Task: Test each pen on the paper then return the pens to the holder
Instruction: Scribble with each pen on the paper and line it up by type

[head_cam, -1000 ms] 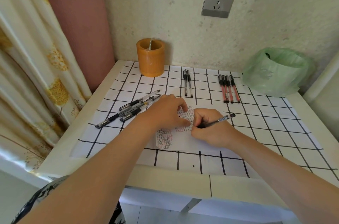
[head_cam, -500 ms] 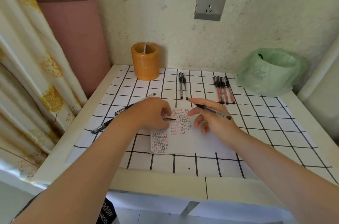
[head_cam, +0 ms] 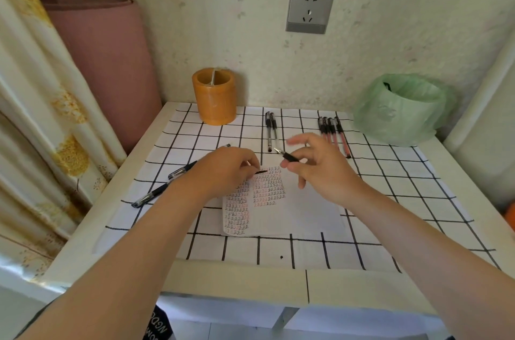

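The cloth [head_cam: 211, 134] just below the holder [head_cam: 214, 97], upper centre, lies open to me. Right of that path lie two black pens [head_cam: 271, 130], then four red pens [head_cam: 333, 133]; a green bag [head_cam: 401, 111] blocks the upper right.

Both forearms are bare up to the left hand [head_cam: 223, 172] and the right hand [head_cam: 323, 169]. At seven o'clock, below the desk edge, dark clothing [head_cam: 160, 325] carries white lettering.

Soft, even daylight; faint shadows; wide-angle bending at edges; slight motion blur.
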